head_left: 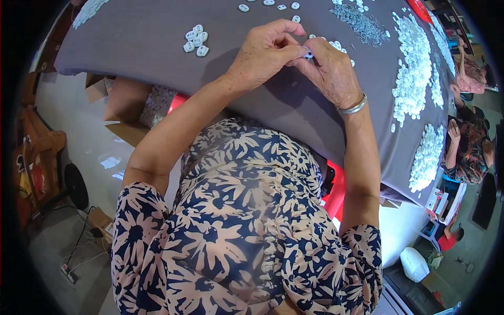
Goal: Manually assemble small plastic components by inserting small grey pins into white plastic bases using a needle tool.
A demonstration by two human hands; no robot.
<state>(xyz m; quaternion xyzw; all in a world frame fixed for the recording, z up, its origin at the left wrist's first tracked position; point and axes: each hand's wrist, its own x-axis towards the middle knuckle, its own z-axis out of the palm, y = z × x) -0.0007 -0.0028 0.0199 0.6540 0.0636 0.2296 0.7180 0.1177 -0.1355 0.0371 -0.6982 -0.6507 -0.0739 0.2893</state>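
Observation:
Both of my hands meet over the near part of the grey-covered table. My left hand (265,52) pinches a small white oval plastic piece (308,54) with dark spots, its thumb and finger closed at the tip. From the other side my right hand (333,71) grips the same piece, largely hiding it. Several similar white oval pieces (336,45) lie just beyond my right fingers. Left of my hands sits a small group of white pieces (197,38). A pile of thin grey metal parts, like screws (359,23), lies beyond my right hand.
Large heaps of white pieces (412,68) cover the table's right side, with another heap (428,157) near its edge. An open cardboard box (126,100) stands below the table at left. Other people (467,142) sit along the right. A red object (419,9) lies at the far right.

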